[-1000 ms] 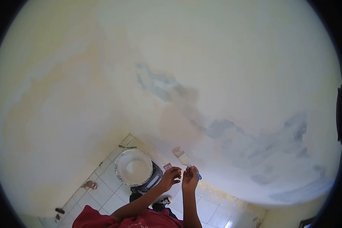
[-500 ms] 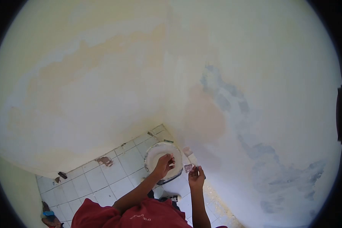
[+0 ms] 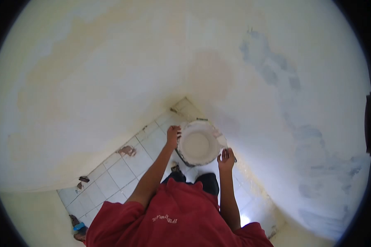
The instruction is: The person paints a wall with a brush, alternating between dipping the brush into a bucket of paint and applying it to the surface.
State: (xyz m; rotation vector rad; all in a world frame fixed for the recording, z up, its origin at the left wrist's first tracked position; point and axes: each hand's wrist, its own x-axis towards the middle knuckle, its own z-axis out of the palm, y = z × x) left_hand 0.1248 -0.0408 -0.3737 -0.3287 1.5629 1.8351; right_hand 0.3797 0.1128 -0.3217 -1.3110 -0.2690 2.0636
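Note:
A round bucket (image 3: 184, 154) with a whitish, smeared inside and a dark outer edge stands in front of me near the wall corner. Pale material coats its bottom. My left hand (image 3: 173, 136) is at the bucket's left rim, its fingers curled against the edge. On the opposite side, my right hand (image 3: 226, 159) grips a putty knife (image 3: 221, 141) by its handle. The knife's pale blade points up and left over the bucket's right rim. Fingers partly hide the handle.
Two pale walls meet behind the bucket; the right wall (image 3: 301, 107) has grey and pinkish patches. White floor tiles (image 3: 119, 173) have a broken spot (image 3: 127, 151) along the left wall. A dark object (image 3: 83, 179) lies farther left, and a blue item (image 3: 79, 227) at lower left.
My left hand has gone from over the bucket to its left rim. The putty knife has come close to the right rim. My view has tilted down, showing more of my red shirt.

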